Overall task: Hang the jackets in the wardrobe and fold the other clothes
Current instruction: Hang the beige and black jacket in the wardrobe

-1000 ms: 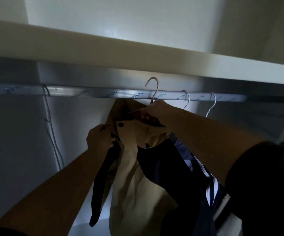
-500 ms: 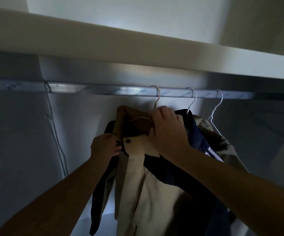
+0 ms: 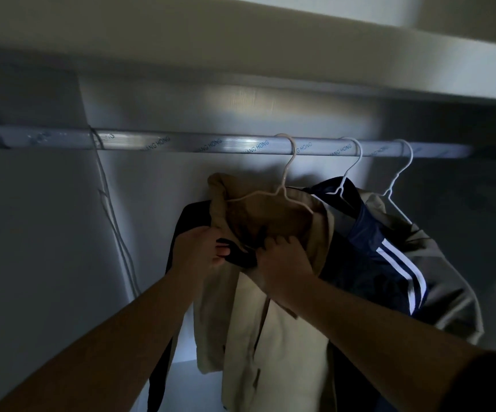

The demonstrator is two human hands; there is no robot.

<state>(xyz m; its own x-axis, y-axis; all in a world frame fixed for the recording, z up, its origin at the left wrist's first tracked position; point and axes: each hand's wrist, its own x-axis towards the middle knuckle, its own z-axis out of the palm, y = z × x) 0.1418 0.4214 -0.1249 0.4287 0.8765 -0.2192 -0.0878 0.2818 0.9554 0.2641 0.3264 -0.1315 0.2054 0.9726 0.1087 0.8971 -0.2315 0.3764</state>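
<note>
A beige jacket (image 3: 270,337) with black trim hangs on a pale wire hanger (image 3: 285,176) hooked over the wardrobe rail (image 3: 181,142). My left hand (image 3: 196,251) grips the jacket's left front edge near the collar. My right hand (image 3: 282,263) grips the fabric just right of it, below the hanger's bar. To the right on the rail hang a navy jacket (image 3: 368,254) with white stripes and a khaki jacket (image 3: 449,281), each on a white hanger.
A thick white shelf (image 3: 270,55) runs above the rail. An empty wire hanger (image 3: 113,218) dangles at the rail's left end beside the wardrobe's side wall. The wardrobe floor (image 3: 184,379) shows pale below the jackets.
The beige jacket's hanger hook went from above the rail onto it. My right hand dropped from the hanger neck to the jacket front, and the jacket now hangs by itself.
</note>
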